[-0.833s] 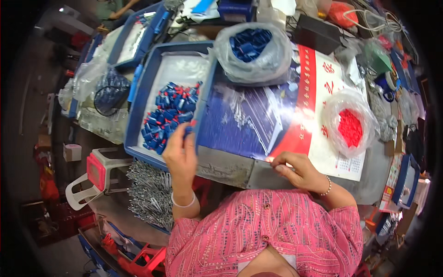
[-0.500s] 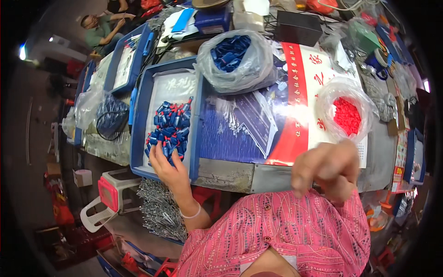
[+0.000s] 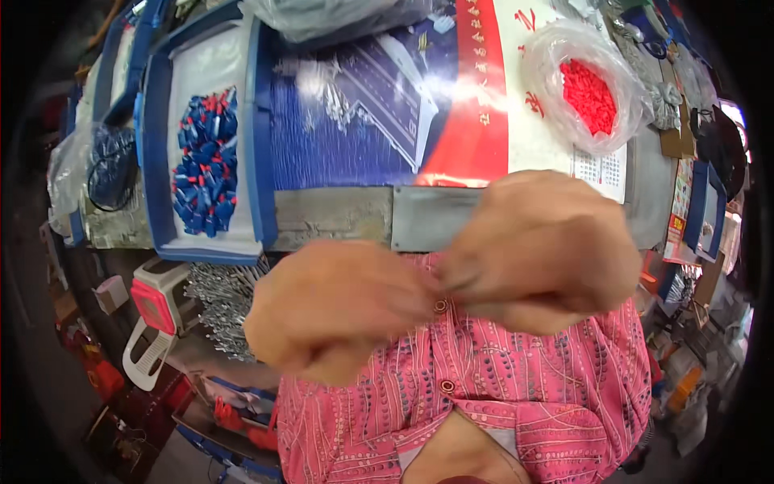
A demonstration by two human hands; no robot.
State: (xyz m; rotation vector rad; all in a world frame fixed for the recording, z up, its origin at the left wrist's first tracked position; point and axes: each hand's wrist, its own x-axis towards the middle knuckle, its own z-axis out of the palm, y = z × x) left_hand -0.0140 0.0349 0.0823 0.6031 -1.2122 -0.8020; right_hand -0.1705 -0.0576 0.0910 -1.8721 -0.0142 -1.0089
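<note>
My left hand point(image 3: 339, 310) and my right hand point(image 3: 548, 254) meet in front of my chest, above the table's near edge. Both are closed, fingertips pressed together and slightly smeared by motion. Whatever they pinch is hidden between the fingers. Left of them stands a blue plastic tray point(image 3: 262, 161) lined with white; in it lies a heap of small blue pieces with red ends point(image 3: 205, 161). Beyond my right hand, small red pieces point(image 3: 592, 97) fill an open clear plastic bag point(image 3: 548, 73).
A large clear bag point(image 3: 339, 16) sits at the far edge of view. A glossy printed sheet point(image 3: 347, 145) covers the tabletop. Below the tray are many thin metal rods point(image 3: 222, 310), beside a white and pink plastic chair point(image 3: 153, 310). Another blue tray point(image 3: 133, 73) stands far left.
My left hand has left the blue pieces in the tray and come to my right hand before my chest. The view has shifted, so the table things sit higher and further left.
</note>
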